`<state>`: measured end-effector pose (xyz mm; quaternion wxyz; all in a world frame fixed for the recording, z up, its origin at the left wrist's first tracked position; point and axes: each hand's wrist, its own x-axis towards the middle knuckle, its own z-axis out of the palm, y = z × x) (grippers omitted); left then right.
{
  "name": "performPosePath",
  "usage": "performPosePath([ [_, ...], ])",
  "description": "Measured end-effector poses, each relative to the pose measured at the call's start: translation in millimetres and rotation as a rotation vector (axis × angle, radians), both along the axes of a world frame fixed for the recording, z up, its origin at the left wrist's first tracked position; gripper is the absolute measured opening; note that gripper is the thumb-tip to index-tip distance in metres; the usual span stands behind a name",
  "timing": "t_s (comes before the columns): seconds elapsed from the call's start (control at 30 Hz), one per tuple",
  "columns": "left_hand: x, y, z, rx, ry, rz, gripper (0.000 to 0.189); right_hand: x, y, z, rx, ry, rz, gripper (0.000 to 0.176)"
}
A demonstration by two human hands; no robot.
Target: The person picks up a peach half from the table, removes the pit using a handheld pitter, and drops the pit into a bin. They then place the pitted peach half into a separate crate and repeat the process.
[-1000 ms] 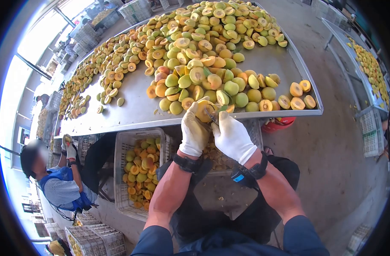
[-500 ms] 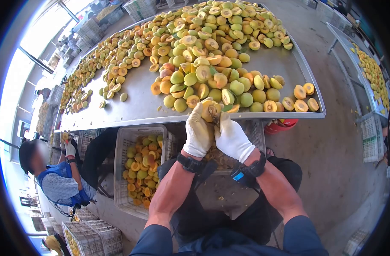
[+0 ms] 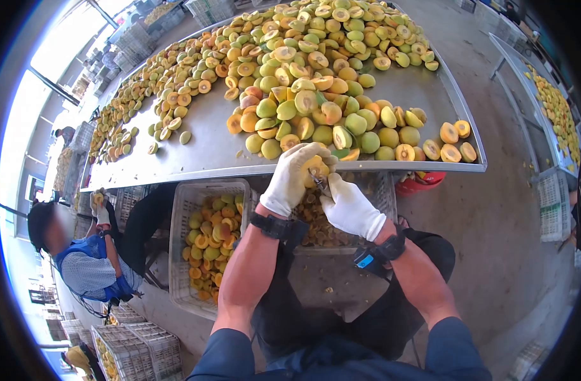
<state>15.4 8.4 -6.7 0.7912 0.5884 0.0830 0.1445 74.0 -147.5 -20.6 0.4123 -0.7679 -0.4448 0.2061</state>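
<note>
In my gloved left hand [image 3: 293, 180] is a cut apricot half [image 3: 316, 170], its orange flesh turned towards me, fingers curled round it. My gloved right hand [image 3: 352, 208] is closed on a small metal pitting tool [image 3: 321, 185], its tip at the fruit; the exact shape is mostly hidden by the fingers. Both hands are just in front of the edge of a metal table [image 3: 214, 170]. Beyond them lies a heap of whole and halved apricots [image 3: 303, 101], green to orange.
Below the table, left of my legs, a white crate [image 3: 176, 254] holds apricot halves. Another crate [image 3: 387, 197] under my hands contains brownish bits. A red bucket [image 3: 422, 182] stands at right. One co-worker [image 3: 96, 267] sits at left. Another fruit-covered table [image 3: 525, 89] stands far right.
My left hand has rolled over the apricot half and come slightly down. My right hand has shifted a little down and right, and the metal tool now shows between the hands.
</note>
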Motion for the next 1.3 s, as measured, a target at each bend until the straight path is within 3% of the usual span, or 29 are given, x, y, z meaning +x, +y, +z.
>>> performPosePath([
  [0.07, 7.4, -9.8, -0.3, -0.282, 0.160, 0.219, 0.025, -8.7, 2.8, 4.2, 0.025, 0.091, -0.038, 0.028],
  [0.2, 9.8, -16.5, 4.6, -0.185, 0.075, 0.387, 0.020, -11.4, 12.5, -9.9, 0.121, 0.105, -0.047, 0.026],
  [0.3, 8.1, -11.4, 10.7, -0.244, 0.023, 0.309, 0.021, -8.8, 13.2, -6.7, 0.314, 0.070, 0.017, 0.023],
  [0.37, 5.7, -4.4, 9.7, -0.244, 0.007, 0.216, 0.023, -7.1, 5.5, 37.3, -0.031, 0.645, 0.083, 0.017],
  [0.4, 3.5, -0.5, 9.0, -0.246, -0.012, 0.124, 0.025, -5.8, 5.3, 36.9, -0.030, 0.647, 0.085, 0.017],
  [0.47, 0.5, 9.4, 8.8, -0.206, 0.062, 0.041, 0.028, -1.6, 1.4, 35.3, -0.056, 1.023, 0.214, 0.011],
  [0.5, -0.3, 11.6, 9.6, -0.169, 0.135, -0.043, 0.030, -0.3, -0.6, 33.1, -0.057, 1.021, 0.216, 0.011],
  [0.57, 2.3, 9.2, 10.1, -0.179, 0.136, -0.027, 0.033, 3.0, -2.7, 29.4, 0.012, 1.341, 0.183, 0.009],
  [0.73, 1.6, -6.8, 18.1, -0.415, -0.073, 0.024, 0.049, 14.1, -6.5, 40.7, 0.095, 1.420, 0.157, 0.007],
  [0.87, -1.7, -14.4, 7.4, -0.171, -0.066, 0.102, 0.051, 13.5, -4.3, 42.2, 0.148, 1.476, 0.162, 0.012],
  [0.97, 0.6, -14.1, -8.0, 0.027, -0.070, 0.186, 0.047, -2.5, 2.1, 44.0, 0.071, 1.044, 0.046, 0.019],
  [1.0, 1.4, -15.2, -8.4, 0.123, -0.057, 0.246, 0.045, -1.9, 1.7, 45.1, 0.067, 1.043, 0.047, 0.019],
  [1.2, -9.3, -11.3, -0.7, 0.256, -0.095, 0.255, 0.036, 8.1, -5.7, 45.9, 0.068, 1.465, 0.217, 0.011],
  [1.3, -14.3, -9.7, 0.1, 0.431, -0.108, 0.261, 0.036, 13.4, -13.0, 49.0, 0.048, 1.505, 0.316, 0.009],
])
